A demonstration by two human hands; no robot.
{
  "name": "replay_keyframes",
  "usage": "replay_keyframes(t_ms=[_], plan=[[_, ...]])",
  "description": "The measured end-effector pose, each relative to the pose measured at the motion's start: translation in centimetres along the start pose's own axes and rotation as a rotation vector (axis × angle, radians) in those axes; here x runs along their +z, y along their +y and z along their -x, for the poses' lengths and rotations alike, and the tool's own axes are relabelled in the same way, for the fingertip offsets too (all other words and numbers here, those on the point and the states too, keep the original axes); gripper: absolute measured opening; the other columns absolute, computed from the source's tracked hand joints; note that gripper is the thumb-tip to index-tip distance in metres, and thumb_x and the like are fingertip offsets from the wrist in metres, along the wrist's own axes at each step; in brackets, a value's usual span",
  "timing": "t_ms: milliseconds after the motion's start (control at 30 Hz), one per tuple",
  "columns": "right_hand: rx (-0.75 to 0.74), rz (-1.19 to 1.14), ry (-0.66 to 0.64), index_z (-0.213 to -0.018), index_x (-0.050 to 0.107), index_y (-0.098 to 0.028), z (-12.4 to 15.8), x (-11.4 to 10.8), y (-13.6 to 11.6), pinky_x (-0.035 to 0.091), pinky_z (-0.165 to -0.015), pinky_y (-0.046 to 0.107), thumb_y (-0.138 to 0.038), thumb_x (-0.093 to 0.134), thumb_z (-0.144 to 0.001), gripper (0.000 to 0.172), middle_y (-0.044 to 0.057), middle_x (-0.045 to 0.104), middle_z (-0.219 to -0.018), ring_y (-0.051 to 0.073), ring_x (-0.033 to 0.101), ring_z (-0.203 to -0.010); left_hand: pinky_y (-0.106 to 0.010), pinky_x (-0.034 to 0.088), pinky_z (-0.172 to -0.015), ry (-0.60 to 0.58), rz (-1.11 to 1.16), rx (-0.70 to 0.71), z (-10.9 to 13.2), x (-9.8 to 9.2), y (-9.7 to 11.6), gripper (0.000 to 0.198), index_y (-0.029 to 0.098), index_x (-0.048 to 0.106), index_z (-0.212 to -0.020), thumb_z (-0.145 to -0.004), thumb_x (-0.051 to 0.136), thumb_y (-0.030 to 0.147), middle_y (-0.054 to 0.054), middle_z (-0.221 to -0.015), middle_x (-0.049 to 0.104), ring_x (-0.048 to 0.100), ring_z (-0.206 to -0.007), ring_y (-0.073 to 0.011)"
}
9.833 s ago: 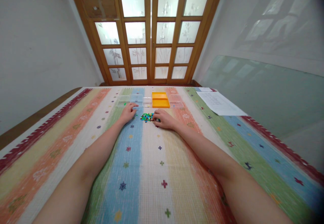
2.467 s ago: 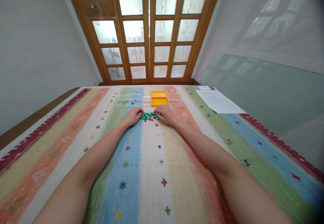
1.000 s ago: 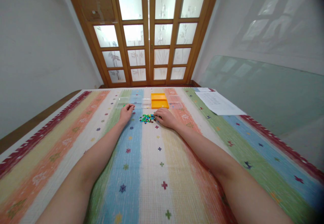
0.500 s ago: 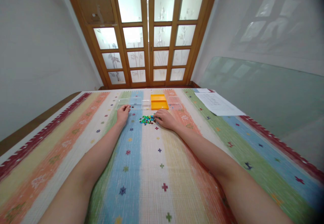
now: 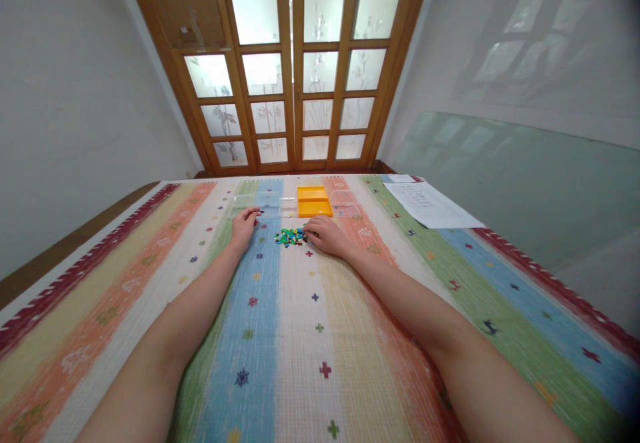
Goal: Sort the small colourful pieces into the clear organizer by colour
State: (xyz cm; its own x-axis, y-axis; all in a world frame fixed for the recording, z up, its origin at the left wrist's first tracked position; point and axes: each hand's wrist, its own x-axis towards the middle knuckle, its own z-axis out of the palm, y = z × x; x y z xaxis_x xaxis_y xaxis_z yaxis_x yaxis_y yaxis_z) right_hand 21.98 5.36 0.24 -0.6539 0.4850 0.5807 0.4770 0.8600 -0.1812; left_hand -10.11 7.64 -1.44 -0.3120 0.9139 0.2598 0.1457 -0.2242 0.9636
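Note:
A small pile of tiny coloured pieces (image 5: 290,236) lies on the striped cloth (image 5: 300,336). My right hand (image 5: 324,233) rests at the pile's right edge, fingers bent down and pinched at the pieces. My left hand (image 5: 245,224) is left of the pile, away from it. Its fingers are curled, with the tips at the near edge of a row of clear trays (image 5: 253,201). What either hand pinches is too small to make out. An orange tray (image 5: 314,201) stands just behind the pile.
Another clear tray (image 5: 346,199) sits right of the orange one. A printed paper sheet (image 5: 430,204) lies at the back right. A glass pane (image 5: 525,183) leans on the right wall. Wooden doors (image 5: 295,69) stand beyond the table's far edge.
My left hand left the pile and moved back-left to the clear trays, where it has stayed for the last half second. My right hand has kept to the pile's right edge.

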Motion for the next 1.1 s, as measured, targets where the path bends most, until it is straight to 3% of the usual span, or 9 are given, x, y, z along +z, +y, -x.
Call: replay_keyframes(t_ms=[267, 367, 500, 633, 733, 1100], plan=[[-0.004, -0.001, 0.008, -0.103, 0.078, -0.022, -0.1, -0.1, -0.2, 0.047, -0.091, 0.037, -0.019, 0.064, -0.1, 0.014, 0.007, 0.077, -0.099, 0.023, 0.066, -0.096, -0.035, 0.06, -0.075, -0.177, 0.062, -0.088, 0.3, 0.5, 0.6, 0.06, 0.021, 0.059, -0.147, -0.088, 0.06, 0.022, -0.014, -0.135, 0.07, 0.067, -0.071, -0.0143], [-0.012, 0.002, 0.011, -0.103, 0.077, -0.021, -0.1, -0.1, -0.1, 0.047, -0.09, 0.037, -0.019, 0.064, -0.1, 0.014, 0.008, 0.077, -0.098, 0.023, 0.067, -0.095, -0.034, 0.059, -0.076, -0.2, -0.049, -0.007, 0.4, 0.5, 0.5, 0.051, 0.02, 0.064, -0.14, -0.089, 0.059, 0.023, -0.011, -0.124, 0.073, 0.067, -0.07, -0.0148], [-0.012, 0.017, 0.006, -0.102, 0.077, -0.021, -0.1, 0.0, 0.0, 0.047, -0.09, 0.037, -0.02, 0.064, -0.1, 0.013, 0.007, 0.077, -0.098, 0.023, 0.067, -0.095, -0.035, 0.055, -0.081, -0.287, -0.361, 0.215, 1.0, 0.3, 0.7, 0.028, 0.02, 0.077, -0.108, -0.086, 0.059, 0.022, -0.007, -0.104, 0.076, 0.066, -0.079, -0.0192], [-0.014, 0.022, 0.008, -0.101, 0.078, -0.021, -0.1, 0.1, 0.0, 0.047, -0.089, 0.037, -0.02, 0.064, -0.1, 0.013, 0.007, 0.077, -0.097, 0.023, 0.066, -0.094, -0.035, 0.053, -0.086, -0.541, -0.576, 0.436, 1.9, 0.3, 1.5, 0.023, 0.021, 0.077, -0.089, -0.079, 0.058, 0.014, -0.005, -0.092, 0.071, 0.064, -0.086, -0.0211], [-0.015, 0.017, 0.01, -0.102, 0.078, -0.021, -0.1, 0.1, 0.0, 0.047, -0.089, 0.037, -0.019, 0.065, -0.1, 0.013, 0.007, 0.077, -0.097, 0.023, 0.066, -0.095, -0.035, 0.053, -0.089, -0.668, -0.612, 0.514, 2.4, 0.5, 2.1, 0.023, 0.021, 0.077, -0.086, -0.076, 0.058, 0.011, -0.005, -0.092, 0.069, 0.065, -0.091, -0.0213], [-0.007, 0.008, 0.005, -0.104, 0.079, -0.021, -0.1, 0.0, -0.2, 0.047, -0.09, 0.037, -0.018, 0.065, -0.099, 0.014, 0.007, 0.077, -0.097, 0.023, 0.066, -0.095, -0.04, 0.054, -0.103, -0.782, -0.576, 0.531, 2.3, 0.1, 3.2, 0.02, 0.023, 0.08, -0.095, -0.084, 0.064, 0.02, -0.006, -0.101, 0.072, 0.067, -0.102, -0.0224]])
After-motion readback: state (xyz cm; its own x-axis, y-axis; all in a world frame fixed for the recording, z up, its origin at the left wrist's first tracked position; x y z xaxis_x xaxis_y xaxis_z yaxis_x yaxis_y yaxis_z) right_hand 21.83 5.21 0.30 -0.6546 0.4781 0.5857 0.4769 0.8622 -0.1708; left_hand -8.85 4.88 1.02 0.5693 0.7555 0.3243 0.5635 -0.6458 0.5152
